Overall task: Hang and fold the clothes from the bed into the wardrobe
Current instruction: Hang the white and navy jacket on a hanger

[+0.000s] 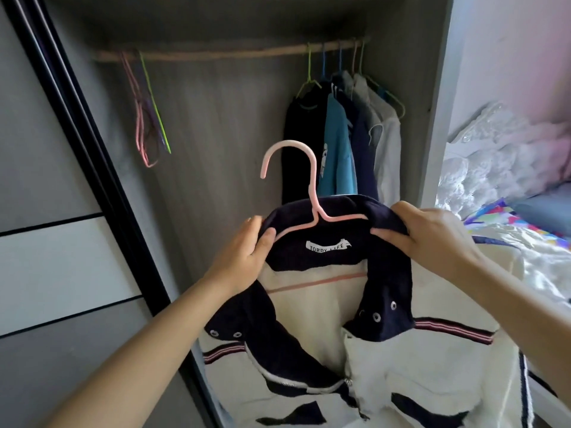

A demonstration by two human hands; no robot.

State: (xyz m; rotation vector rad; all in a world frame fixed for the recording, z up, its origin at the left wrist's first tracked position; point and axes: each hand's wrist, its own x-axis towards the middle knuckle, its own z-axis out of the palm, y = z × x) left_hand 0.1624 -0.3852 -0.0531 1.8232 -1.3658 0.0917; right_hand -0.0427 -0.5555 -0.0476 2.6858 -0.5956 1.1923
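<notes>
jacket [386, 350] on pink hanger [312, 193], near centre before wardrobe rail [231, 52] | left hand [244, 254], right hand [432, 233] each pinch navy collar | soft, floppy, probably mid-weight; may slip | grip hanger neck

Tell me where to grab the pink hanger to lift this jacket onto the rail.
Probably grip the pink hanger by its straight neck, just below the hook, coming from above the jacket. That stem stands bare and upright above the navy collar, while the shoulders are covered by fabric both hands already hold.
</notes>
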